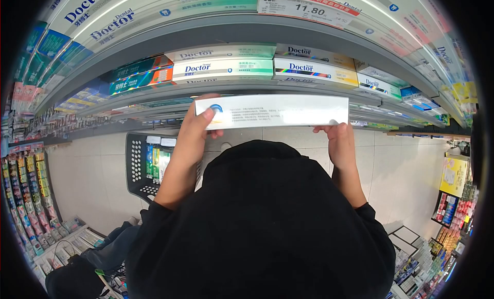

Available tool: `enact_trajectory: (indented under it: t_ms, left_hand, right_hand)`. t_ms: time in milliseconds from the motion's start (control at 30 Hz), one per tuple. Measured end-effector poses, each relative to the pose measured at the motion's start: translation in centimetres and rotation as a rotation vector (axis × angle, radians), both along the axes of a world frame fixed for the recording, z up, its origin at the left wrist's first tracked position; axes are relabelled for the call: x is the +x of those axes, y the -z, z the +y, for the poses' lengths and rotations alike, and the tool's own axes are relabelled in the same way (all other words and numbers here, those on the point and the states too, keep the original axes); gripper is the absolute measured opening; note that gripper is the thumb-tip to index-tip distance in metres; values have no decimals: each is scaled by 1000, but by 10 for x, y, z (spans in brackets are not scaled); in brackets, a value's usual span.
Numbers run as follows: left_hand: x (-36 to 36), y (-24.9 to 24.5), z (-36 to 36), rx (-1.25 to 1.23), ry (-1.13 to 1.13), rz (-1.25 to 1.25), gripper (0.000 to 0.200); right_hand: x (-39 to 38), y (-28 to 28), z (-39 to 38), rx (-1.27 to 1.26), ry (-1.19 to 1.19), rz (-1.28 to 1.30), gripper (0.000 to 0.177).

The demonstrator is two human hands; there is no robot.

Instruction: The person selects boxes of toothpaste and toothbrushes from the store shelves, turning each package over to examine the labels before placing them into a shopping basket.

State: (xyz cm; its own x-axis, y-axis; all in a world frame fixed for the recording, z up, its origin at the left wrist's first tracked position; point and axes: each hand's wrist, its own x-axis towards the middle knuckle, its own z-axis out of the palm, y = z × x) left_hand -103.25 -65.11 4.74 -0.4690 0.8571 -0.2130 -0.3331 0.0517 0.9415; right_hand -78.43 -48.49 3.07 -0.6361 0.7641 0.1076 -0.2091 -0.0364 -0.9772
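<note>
A long white toothpaste box is held level in front of my chest, just before the shelf. My left hand grips its left end, thumb on the front face beside a blue round mark. At the other end, my right hand pinches the lower right corner, thumb in front and fingers underneath. Small printed lines run along the face, too fine to read. Behind it, more toothpaste boxes marked "Doctor" lie stacked on the shelf.
A dark perforated basket with several boxes in it stands on the floor to the left. A price label reading 11.80 hangs on the upper shelf edge. Another person in dark clothes is at the lower left. Racks line both sides.
</note>
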Motion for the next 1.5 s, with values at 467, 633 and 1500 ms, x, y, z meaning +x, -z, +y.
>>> enact_trajectory:
  t_ms: [467, 633, 1500]
  left_hand:
    - [-5, 11, -2, 2, 113, -254, 54]
    - [3, 2, 4, -33, 50, -227, 41]
    - [-9, 3, 1, 41, 287, -353, 72]
  right_hand:
    - [0, -5, 4, 19, 143, -62, 40]
    - [7, -5, 8, -14, 103, -164, 43]
    - [7, -6, 12, -323, -9, -78, 46]
